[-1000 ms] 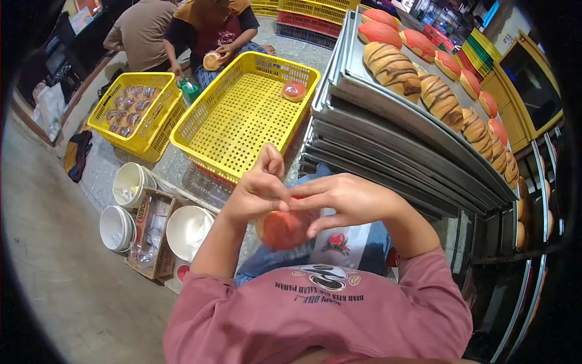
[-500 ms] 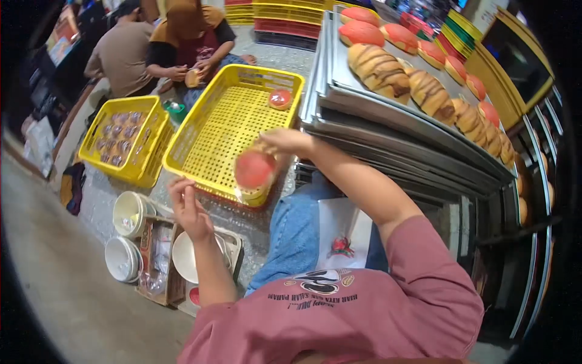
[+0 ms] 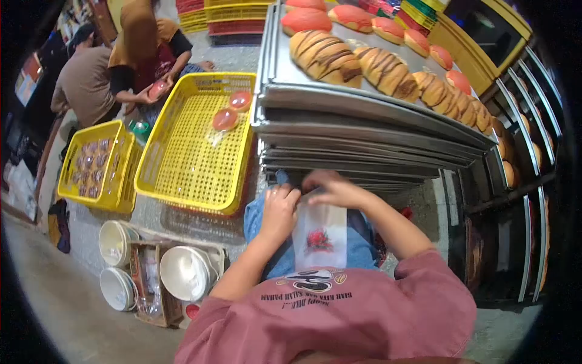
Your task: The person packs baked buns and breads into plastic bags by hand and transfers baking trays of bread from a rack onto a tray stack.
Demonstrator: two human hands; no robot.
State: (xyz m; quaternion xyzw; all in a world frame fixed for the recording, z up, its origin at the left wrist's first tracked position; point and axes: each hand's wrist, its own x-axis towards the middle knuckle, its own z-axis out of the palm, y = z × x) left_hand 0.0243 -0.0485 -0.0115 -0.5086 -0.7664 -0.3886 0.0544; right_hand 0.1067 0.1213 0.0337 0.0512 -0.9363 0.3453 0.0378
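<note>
Printed clear bags (image 3: 319, 236) lie on my lap, over the blue jeans. My left hand (image 3: 280, 211) is at their upper left corner, its fingers bent and pressed together; what they pinch is too small to name. Just above the bags' top edge is my right hand (image 3: 334, 190), thumb and fingers apart, its fingertips blurred and nothing visible in them. Two wrapped red-topped buns, one nearer (image 3: 225, 119) and one farther (image 3: 240, 101), rest at the far right of the big yellow crate (image 3: 147, 151).
Stacked metal trays (image 3: 364, 130) at right carry striped rolls (image 3: 324, 56) and red-topped buns (image 3: 306, 20). A smaller yellow crate (image 3: 124, 173) holds wrapped buns. White tubs (image 3: 185, 273) stand lower left. Two people sit beyond, one holding a red bun (image 3: 159, 90).
The wrapped red bun that was in my right hand now lies in the big yellow crate. Both hands have come together over my lap. The view has shifted rightward.
</note>
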